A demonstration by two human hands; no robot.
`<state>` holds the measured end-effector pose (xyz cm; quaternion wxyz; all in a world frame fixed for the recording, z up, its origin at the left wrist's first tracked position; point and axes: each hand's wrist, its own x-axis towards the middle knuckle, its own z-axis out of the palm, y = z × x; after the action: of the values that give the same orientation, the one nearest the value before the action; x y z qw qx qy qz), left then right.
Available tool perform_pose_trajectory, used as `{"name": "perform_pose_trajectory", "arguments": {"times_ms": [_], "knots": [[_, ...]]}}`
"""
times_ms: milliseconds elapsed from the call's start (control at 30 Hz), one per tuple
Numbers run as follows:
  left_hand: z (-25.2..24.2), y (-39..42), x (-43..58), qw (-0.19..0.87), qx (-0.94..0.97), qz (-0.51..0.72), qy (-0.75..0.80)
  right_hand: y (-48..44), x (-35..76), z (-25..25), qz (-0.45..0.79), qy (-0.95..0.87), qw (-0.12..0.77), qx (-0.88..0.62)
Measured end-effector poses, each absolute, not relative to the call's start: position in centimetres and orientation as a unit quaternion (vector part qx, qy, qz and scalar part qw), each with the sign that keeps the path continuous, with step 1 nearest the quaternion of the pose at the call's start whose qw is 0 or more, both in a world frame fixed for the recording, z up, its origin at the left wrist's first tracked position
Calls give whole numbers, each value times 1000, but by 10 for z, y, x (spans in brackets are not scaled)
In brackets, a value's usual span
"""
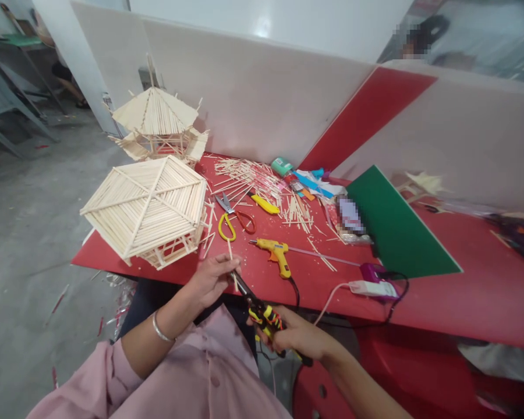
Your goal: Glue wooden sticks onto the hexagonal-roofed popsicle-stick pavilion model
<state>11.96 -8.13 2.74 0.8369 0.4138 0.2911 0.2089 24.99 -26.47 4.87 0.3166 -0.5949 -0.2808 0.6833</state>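
Near the table's front edge my left hand point(212, 280) is closed, pinching a thin wooden stick point(230, 250) that points away from me. My right hand point(294, 333) is wrapped round black-and-yellow pliers point(266, 317), whose dark jaws reach to the stick beside my left fingers. Whether the jaws press on the stick I cannot tell. Just beyond my left hand lie scissors point(227, 226) with one yellow and one red handle. A yellow glue gun point(276, 251) rests on its side to the right of them.
Two pavilion models of sticks, a hexagonal one point(151, 201) and a tiered one point(157, 116), stand at the left. Loose sticks point(244, 177) and a yellow utility knife point(265, 203) lie behind the scissors. A green board point(402, 227) leans at right, near a white power strip point(373, 288).
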Motion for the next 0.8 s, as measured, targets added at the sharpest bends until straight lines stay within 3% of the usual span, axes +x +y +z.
{"name": "perform_pose_trajectory", "arguments": {"times_ms": [100,333,500,600,733,800], "knots": [[40,-92,105,794,447,270,311,-278,249,50,594,-389,257,-655],[118,-113,35,601,723,281,191,-242,246,33,145,-507,76,-846],[199,-67,-2,390,858,274,192,-194,246,17,67,-547,11,-834],[221,-31,-7,276,911,230,201,-185,249,27,16,-568,80,-819],[212,-2,2,174,941,179,228,-173,232,77,-24,-619,340,-707],[202,2,8,136,946,164,244,-161,217,108,-83,-640,414,-641]]}}
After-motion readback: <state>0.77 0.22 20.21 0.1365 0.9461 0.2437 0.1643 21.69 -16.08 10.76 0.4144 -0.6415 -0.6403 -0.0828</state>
